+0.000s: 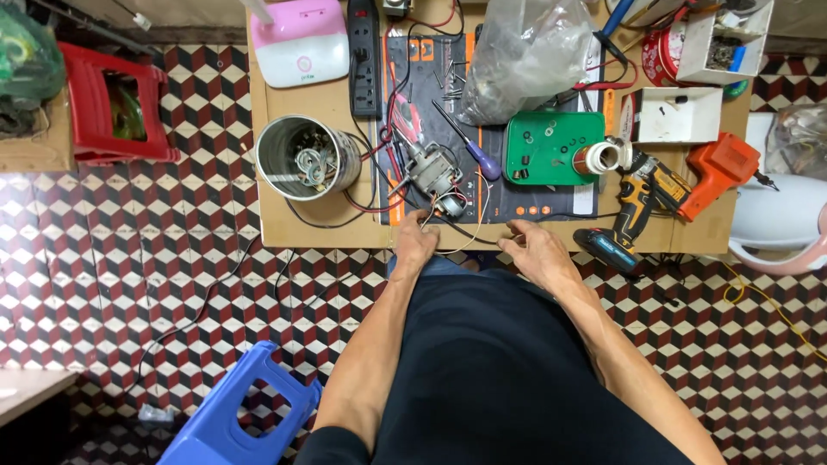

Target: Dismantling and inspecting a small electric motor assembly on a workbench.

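Both my hands rest at the near edge of a low cardboard-topped table. My left hand pinches thin wires that run up to a small grey electric motor on a black work mat. My right hand lies on the table edge with its fingers curled, touching the thin wire that crosses between the hands; I cannot tell whether it grips it. A purple-handled screwdriver lies just right of the motor.
A metal tin of parts stands at the left. Further back are a pink-white device and a black power strip. On the right are a green tray, tape roll, yellow-black drill, orange tool. Blue stool at lower left.
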